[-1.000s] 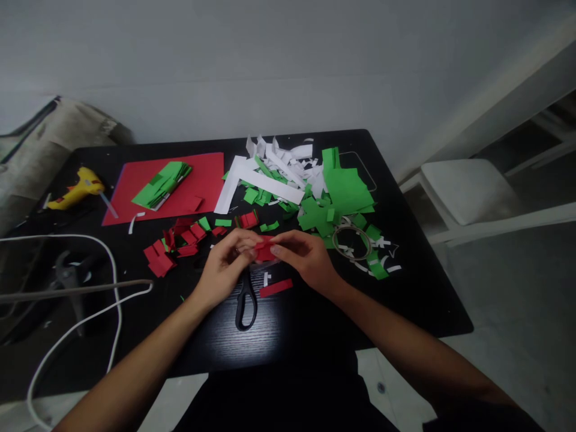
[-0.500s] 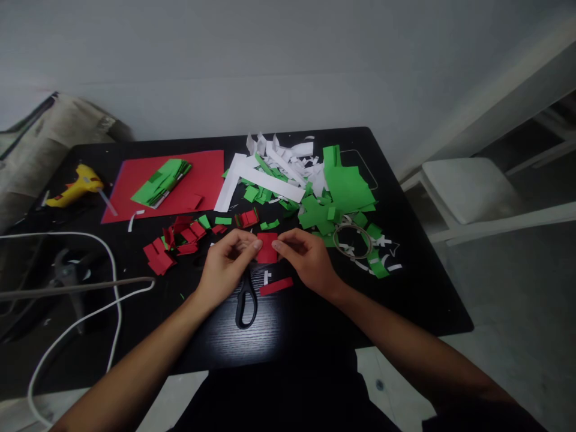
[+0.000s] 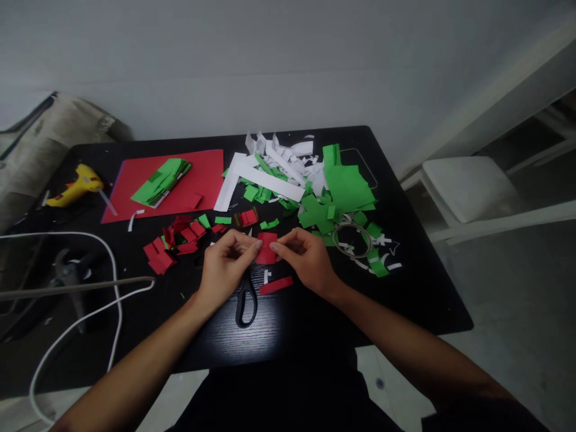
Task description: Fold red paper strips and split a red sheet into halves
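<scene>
A small red paper piece (image 3: 266, 248) is held just above the black table (image 3: 427, 288) between both hands. My left hand (image 3: 225, 267) pinches its left edge with fingers closed. On the other side, my right hand (image 3: 306, 258) pinches the right edge the same way. Black-handled scissors (image 3: 245, 300) lie on the table just under my left hand. A red paper strip (image 3: 275, 286) lies beside them, below my right hand.
Red scraps (image 3: 173, 243) lie left of my hands, with green pieces (image 3: 344, 189) and white strips (image 3: 265, 174) behind. A tape ring (image 3: 352, 240) sits to the right. A red sheet (image 3: 166, 183) carries folded green paper. A yellow glue gun (image 3: 74, 186) and white cable (image 3: 90, 288) are far left.
The red piece went from a folded, bunched shape under my fingers to a flat square held by its two sides. Both hands stayed in nearly the same place.
</scene>
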Action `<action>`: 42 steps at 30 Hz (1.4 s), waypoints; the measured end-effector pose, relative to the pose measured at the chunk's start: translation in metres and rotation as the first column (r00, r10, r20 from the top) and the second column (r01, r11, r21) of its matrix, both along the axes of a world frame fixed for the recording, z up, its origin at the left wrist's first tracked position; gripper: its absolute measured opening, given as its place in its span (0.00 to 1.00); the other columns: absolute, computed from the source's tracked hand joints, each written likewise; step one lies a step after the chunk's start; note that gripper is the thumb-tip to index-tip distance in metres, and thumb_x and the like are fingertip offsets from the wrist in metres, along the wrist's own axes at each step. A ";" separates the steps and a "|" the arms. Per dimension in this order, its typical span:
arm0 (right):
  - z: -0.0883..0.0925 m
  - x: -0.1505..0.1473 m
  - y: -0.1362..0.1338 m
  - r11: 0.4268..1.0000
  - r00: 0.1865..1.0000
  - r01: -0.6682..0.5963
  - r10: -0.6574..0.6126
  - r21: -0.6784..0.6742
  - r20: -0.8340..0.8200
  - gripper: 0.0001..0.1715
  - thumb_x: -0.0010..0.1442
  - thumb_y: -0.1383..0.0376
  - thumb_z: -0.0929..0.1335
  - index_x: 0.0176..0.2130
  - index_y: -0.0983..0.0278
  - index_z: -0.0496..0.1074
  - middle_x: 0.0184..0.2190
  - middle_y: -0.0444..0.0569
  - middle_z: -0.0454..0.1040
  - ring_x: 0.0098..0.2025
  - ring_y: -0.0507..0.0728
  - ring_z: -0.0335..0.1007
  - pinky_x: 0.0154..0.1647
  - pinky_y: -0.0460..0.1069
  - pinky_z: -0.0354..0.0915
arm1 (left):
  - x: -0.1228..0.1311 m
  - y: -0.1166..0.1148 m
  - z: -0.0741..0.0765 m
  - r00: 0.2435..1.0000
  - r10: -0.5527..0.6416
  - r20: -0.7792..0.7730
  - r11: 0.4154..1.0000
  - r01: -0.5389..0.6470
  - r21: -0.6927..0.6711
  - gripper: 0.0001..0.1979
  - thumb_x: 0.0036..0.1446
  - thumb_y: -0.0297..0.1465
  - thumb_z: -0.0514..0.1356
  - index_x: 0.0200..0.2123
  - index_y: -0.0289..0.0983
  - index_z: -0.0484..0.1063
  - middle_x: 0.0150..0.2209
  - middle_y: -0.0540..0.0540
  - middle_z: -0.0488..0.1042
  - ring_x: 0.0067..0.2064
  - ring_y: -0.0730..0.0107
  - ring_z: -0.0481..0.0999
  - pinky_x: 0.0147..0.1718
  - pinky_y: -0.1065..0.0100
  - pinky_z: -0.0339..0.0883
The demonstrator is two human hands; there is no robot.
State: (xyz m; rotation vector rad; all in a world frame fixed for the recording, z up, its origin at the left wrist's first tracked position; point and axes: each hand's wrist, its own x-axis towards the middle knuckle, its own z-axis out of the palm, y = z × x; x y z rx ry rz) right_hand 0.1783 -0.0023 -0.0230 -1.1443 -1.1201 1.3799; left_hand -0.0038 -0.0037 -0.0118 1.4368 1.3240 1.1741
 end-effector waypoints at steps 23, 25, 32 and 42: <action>-0.001 0.000 -0.001 0.993 0.999 -0.033 0.035 0.110 -0.008 0.09 0.57 0.61 0.77 0.38 0.60 0.79 0.38 0.47 0.83 0.42 0.56 0.81 0.50 0.52 0.77 | 0.000 0.002 0.002 0.999 -0.033 0.004 0.999 0.033 0.029 0.10 0.60 0.38 0.69 0.38 0.38 0.78 0.29 0.49 0.79 0.28 0.72 0.76 0.28 0.71 0.71; -0.001 0.001 -0.001 0.994 0.998 -0.052 0.055 0.094 -0.021 0.11 0.55 0.62 0.78 0.40 0.60 0.80 0.39 0.47 0.83 0.43 0.56 0.82 0.52 0.53 0.77 | -0.001 0.003 0.005 0.998 -0.056 0.002 0.998 0.056 0.000 0.10 0.61 0.39 0.68 0.39 0.38 0.80 0.30 0.48 0.81 0.29 0.71 0.77 0.29 0.70 0.72; 0.002 0.002 0.000 0.995 0.998 -0.028 0.033 0.099 -0.045 0.09 0.56 0.63 0.77 0.39 0.59 0.81 0.39 0.46 0.84 0.43 0.56 0.82 0.52 0.53 0.78 | -0.002 0.002 0.008 0.991 -0.123 0.049 0.992 0.123 -0.009 0.15 0.56 0.37 0.71 0.44 0.37 0.80 0.36 0.45 0.83 0.33 0.70 0.80 0.36 0.69 0.75; 0.001 0.004 0.000 0.977 0.999 0.000 -0.010 0.215 0.048 0.05 0.58 0.62 0.77 0.37 0.58 0.82 0.43 0.48 0.80 0.47 0.57 0.78 0.48 0.52 0.76 | -0.006 0.005 0.007 0.978 -0.076 -0.194 0.962 0.123 0.245 0.04 0.60 0.32 0.69 0.39 0.41 0.83 0.38 0.46 0.78 0.40 0.67 0.78 0.40 0.67 0.74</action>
